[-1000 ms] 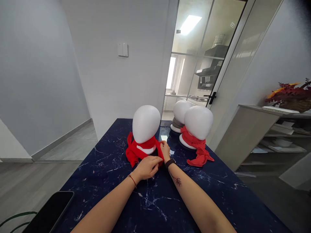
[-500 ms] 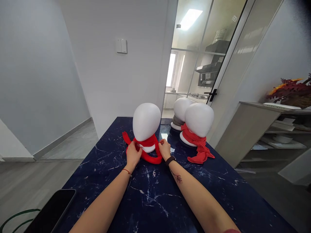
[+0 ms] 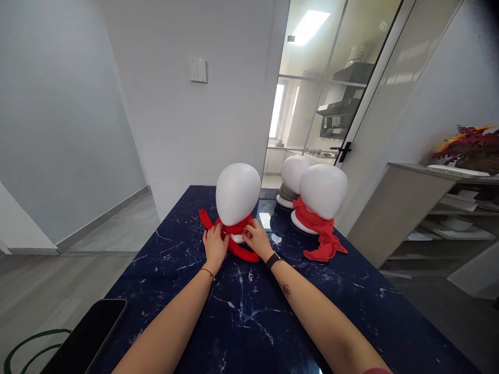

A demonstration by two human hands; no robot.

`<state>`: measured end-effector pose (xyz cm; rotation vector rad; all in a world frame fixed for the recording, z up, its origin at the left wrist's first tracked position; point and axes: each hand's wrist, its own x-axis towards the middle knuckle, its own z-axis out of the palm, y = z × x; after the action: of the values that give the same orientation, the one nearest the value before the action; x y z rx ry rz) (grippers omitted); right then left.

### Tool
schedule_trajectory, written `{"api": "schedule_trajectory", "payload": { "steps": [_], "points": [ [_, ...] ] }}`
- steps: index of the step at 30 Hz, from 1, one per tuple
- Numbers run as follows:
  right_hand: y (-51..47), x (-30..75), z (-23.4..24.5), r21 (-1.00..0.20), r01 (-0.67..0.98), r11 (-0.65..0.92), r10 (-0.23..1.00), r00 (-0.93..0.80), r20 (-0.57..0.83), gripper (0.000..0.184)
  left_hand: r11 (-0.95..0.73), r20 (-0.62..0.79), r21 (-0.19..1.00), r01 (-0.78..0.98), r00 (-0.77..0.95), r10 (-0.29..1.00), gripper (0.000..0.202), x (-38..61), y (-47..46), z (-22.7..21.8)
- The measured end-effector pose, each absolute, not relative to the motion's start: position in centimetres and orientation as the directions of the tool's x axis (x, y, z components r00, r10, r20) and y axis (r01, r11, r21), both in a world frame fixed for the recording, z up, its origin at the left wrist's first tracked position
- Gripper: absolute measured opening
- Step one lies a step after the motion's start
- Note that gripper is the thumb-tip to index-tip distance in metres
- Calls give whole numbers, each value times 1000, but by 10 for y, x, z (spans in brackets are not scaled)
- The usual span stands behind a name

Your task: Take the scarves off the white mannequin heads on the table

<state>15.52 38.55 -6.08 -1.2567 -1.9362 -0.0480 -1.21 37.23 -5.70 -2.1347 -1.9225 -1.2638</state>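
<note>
On my remote feed I read the table (image 3: 249,306) as smooth, glossy and stone-like, with bright reflections. On the table, I register the left head (image 3: 237,192) as smooth, plastic-like, low sheen; its scarf (image 3: 245,253), as soft, matt cloth. At the table's near left edge, the phone (image 3: 83,335) presents a dark, glassy face. Beyond the table, I note a matt wall (image 3: 167,124) and a door (image 3: 302,93) with clear glass panes.

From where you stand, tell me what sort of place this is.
Probably a room in a home or small office, beside a kitchen: a range hood shows through the glass-paned door, and an open shelf unit stands at the right.
</note>
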Motion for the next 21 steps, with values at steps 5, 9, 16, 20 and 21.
{"api": "schedule_trajectory", "payload": {
  "steps": [5, 9, 16, 20, 21],
  "points": [
    [387, 156, -62, -377, 827, 418, 785, -119, 608, 6, -266, 599, 454, 850, -70, 798, 22, -14, 371, -53],
    [381, 154, -56, -355, 815, 458, 768, -162, 619, 6, -319, 617, 379, 869, 20, 787, 24, -12, 368, -50],
    [377, 151, -53, -324, 772, 548, 773, -317, 550, 22, -269, 524, 268, 925, 94, 847, 24, -9, 363, -42],
    [379, 151, -54, -280, 794, 539, 776, -340, 531, 14, -182, 520, 189, 965, 59, 852, 27, -10, 361, -41],
    [379, 151, -54, -261, 807, 530, 779, -342, 525, 12, -155, 520, 171, 973, 44, 853, 26, -11, 362, -41]
  ]
}}
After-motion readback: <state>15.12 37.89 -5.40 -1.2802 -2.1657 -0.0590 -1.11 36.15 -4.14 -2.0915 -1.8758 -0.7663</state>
